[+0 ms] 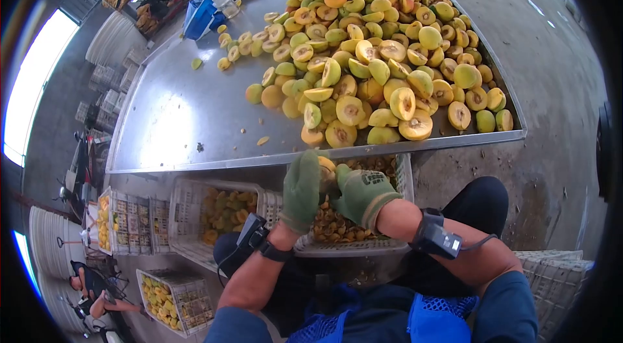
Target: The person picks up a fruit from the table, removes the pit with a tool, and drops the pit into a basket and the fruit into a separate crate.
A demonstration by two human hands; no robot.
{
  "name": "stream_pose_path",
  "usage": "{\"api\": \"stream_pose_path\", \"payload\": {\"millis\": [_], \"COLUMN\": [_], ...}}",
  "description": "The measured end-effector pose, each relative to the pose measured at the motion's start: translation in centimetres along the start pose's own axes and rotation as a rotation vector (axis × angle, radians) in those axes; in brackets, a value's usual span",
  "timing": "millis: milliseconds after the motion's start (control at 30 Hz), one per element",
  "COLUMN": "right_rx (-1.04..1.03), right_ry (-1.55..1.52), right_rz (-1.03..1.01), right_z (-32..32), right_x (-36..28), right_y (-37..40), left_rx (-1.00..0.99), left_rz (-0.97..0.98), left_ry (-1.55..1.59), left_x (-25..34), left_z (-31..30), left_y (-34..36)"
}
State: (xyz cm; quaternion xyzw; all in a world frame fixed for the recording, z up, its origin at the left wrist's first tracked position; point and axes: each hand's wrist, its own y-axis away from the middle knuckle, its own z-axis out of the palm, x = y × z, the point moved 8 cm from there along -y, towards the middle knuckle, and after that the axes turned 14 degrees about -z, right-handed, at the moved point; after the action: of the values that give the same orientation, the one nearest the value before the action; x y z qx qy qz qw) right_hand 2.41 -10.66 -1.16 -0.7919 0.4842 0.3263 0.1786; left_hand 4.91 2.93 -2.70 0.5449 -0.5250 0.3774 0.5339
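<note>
Both my hands wear green gloves and meet over a white crate (pixel 354 249) of brown pits and scraps, just below the metal table's front edge. My left hand (pixel 302 192) is wrapped round a yellow fruit piece (pixel 326 168). My right hand (pixel 363 192) is closed beside it, its fingertips at the fruit; what it grips there is too small to make out. Beyond them, many halved yellow-green fruits (pixel 350 110) lie heaped on the metal table (pixel 162 122).
Left of my hands stands a crate of fruit pieces (pixel 185 213); more fruit crates (pixel 195 304) are farther left. A blue container (pixel 200 17) sits at the table's far left. Another person (pixel 94 291) sits at the lower left. Stacked crates (pixel 551 284) stand at the lower right.
</note>
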Motion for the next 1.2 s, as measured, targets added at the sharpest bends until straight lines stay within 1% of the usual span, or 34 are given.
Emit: {"api": "stream_pose_path", "payload": {"millis": [133,267,367,467,533,600,667,767,833,867,967,1133,1167,1200], "right_rx": [0.040,0.018,0.015,0.012,0.025,0.016,0.002,-0.021,-0.030,-0.026,-0.027,-0.047,-0.027,-0.007], "right_ry": [0.144,0.069,0.012,-0.065,-0.140,-0.179,-0.183,-0.098,-0.015,-0.034,-0.097,-0.170,-0.120,-0.069], "right_rz": [-0.078,-0.067,-0.054,-0.023,-0.015,0.022,0.038,0.015,0.004,0.005,0.008,0.027,0.015,0.003], "right_z": [-1.0,-0.5,-0.3,-0.1,0.6,0.6,0.7,0.0,-0.4,-0.2,0.5,0.4,0.1,-0.2], "right_x": [-0.2,0.3,0.3,0.1,0.2,-0.1,0.0,0.3,0.4,0.4,0.8,0.2,0.1,0.2], "right_y": [0.1,0.1,0.3,0.4,0.2,0.4,0.6,0.3,0.3,0.3,0.3,0.4,0.3,0.3], "left_rx": [-0.032,-0.062,0.057,0.030,0.101,0.141,0.147,0.142,0.150,0.151,0.134,0.147,0.149,0.172], "left_rz": [0.121,0.200,0.585,0.158,0.229,0.178,0.007,-0.149,0.298,0.527,0.477,-0.001,-0.091,0.132], "left_ry": [-0.184,-0.272,-0.594,-0.249,-0.328,-0.269,-0.075,0.019,-0.460,-0.697,-0.644,-0.133,-0.040,-0.288], "left_x": [1.4,2.9,5.1,3.2,3.5,3.7,3.5,2.8,5.4,6.2,5.8,3.4,3.1,4.7], "left_z": [0.1,0.6,1.5,0.7,0.7,0.7,0.6,0.6,1.1,2.0,1.9,0.8,0.7,0.8], "left_y": [0.1,0.5,2.1,1.3,1.7,1.8,1.8,1.6,2.1,2.8,2.6,1.6,1.6,1.6]}}
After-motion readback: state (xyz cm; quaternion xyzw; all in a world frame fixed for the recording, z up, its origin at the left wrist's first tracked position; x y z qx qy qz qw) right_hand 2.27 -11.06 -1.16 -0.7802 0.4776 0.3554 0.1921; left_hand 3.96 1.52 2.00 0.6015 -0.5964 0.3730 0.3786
